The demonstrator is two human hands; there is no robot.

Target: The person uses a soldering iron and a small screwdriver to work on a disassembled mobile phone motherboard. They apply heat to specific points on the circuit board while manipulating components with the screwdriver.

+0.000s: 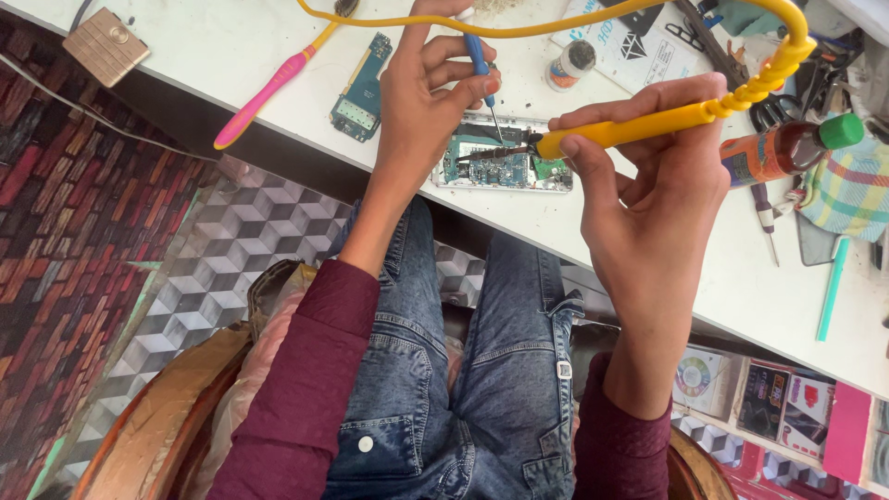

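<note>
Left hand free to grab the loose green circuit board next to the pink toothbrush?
Probably not as is. The left hand is pinching a blue-handled tool over the opened phone. The circuit board lies bare on the white table just beside it, unobstructed.

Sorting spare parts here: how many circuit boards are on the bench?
2. One sits in the opened phone under the soldering iron; a loose board lies left of the left hand. Clutter at right may hide others.

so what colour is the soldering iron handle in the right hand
Yellow, seen clearly in the head view: the soldering iron held by the right hand.
</note>
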